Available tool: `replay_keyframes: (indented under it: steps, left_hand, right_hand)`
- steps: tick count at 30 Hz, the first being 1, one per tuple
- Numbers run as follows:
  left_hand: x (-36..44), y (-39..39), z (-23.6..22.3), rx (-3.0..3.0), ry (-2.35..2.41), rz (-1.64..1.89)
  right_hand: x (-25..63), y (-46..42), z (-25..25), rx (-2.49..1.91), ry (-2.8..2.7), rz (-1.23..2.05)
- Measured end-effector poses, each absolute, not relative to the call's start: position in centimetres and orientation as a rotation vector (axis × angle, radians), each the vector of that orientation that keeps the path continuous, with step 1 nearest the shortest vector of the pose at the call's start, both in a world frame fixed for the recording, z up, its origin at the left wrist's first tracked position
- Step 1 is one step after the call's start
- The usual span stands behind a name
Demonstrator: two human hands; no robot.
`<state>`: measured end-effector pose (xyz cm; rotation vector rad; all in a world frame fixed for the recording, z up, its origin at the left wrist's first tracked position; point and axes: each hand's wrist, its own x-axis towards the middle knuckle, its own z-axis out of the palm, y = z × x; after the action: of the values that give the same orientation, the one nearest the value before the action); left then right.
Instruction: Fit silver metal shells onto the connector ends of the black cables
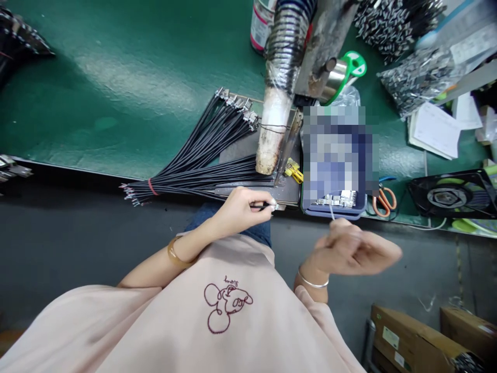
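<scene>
My left hand is closed in a pinch on a black cable at the table's front edge. A small silvery connector shows at the cable's end, just past my fingertips. My right hand, smeared by motion, is closed in front of the blue bin. A thin pale rod sticks up from its fingers toward the bin; its kind cannot be made out. Beside my left hand lies a bundle of black cables, tied with a red band and fanned out toward their metal connectors.
A blue bin holds metal connectors; its upper part is pixelated. A flexible duct hangs over the cables. Nearby are yellow clips, a solder spool, orange-handled scissors, a black fan and bagged metal parts. Cardboard boxes stand below.
</scene>
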<state>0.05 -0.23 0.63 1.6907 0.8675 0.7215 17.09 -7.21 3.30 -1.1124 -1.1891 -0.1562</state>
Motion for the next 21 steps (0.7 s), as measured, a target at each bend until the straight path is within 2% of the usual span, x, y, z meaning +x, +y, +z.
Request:
replay_keyframes:
  steps: [3,7,9,11,14,17,21]
  left_hand:
    - [-0.6,-0.6,0.4,1.904,0.771,0.577]
    - [-1.4,-0.9,0.0,1.810,0.729,0.562]
    - [-1.6,-0.7,-0.1,1.698,0.778,0.674]
    - [-1.5,-0.2,-0.2,1.718,0.858,0.837]
    - [-0.8,0.9,-0.6,2.111,1.000,0.988]
    - [0.0,1.8,-0.8,2.480,1.085,0.822]
    - [-0.2,1.7,-0.3,2.523,1.005,0.711]
  right_hand:
    - [18.0,-7.9,4.7,-1.257,-1.134,-0.251]
    - [20.8,-7.2,4.5,-1.796,-1.335,0.072]
    - [22.6,-5.9,3.7,-1.931,-1.455,0.037]
    - [24.2,-4.3,2.8,-1.954,-1.559,-0.038]
    - [25.7,-1.9,1.9,-1.883,-1.770,-0.068]
    - [26.2,-0.3,1.6,-1.888,-1.866,-0.093]
    - [26.2,0.3,1.6,-1.886,-1.801,-0.154]
